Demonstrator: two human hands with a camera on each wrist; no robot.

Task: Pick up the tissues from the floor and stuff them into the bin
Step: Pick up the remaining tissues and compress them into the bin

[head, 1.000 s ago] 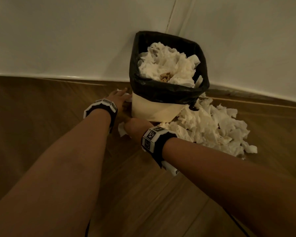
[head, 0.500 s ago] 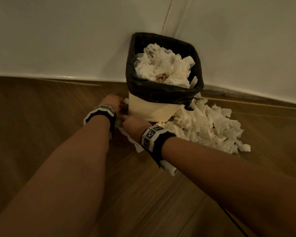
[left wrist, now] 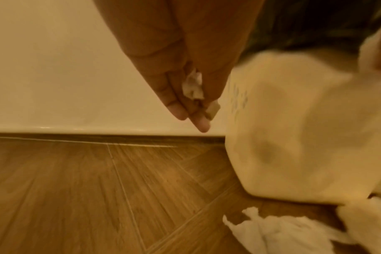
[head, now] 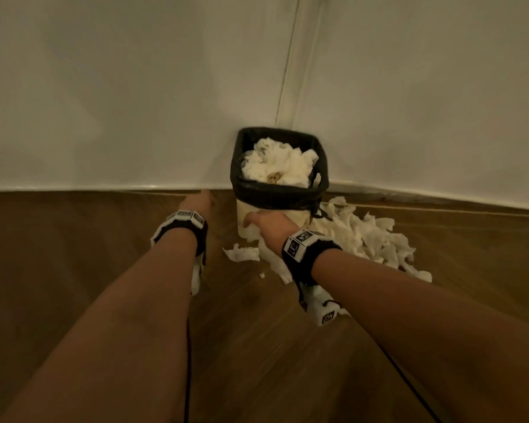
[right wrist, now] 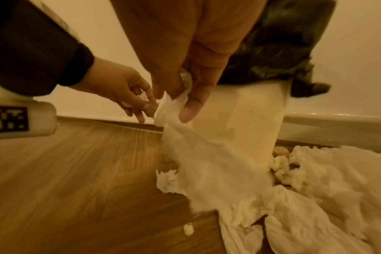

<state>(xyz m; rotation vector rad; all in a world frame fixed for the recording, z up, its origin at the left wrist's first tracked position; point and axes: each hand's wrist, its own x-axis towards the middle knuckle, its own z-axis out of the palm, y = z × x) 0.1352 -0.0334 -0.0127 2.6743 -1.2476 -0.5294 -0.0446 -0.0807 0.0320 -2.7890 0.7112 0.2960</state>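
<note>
Bin's nearly full, floor still a mess

Bin [head: 300, 219] is heaped with crumpled tissue but the big pile [head: 367, 236] sits just right of the right hand [head: 269, 225], so plenty left. That hand pinches a long, thin, limp sheet [right wrist: 207, 163] trailing to the floor; the left hand [left wrist: 185, 86] pinches small wadded scraps [left wrist: 192, 86] just left of the bin. Soft, papery stuff, slick black liner [head: 275, 193].

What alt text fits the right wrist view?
The right hand pinches a long white tissue that trails down to the wooden floor in front of a cream bin lined with a black bag. The left hand beside it holds small tissue scraps; more crumpled tissues lie right of the bin.
</note>
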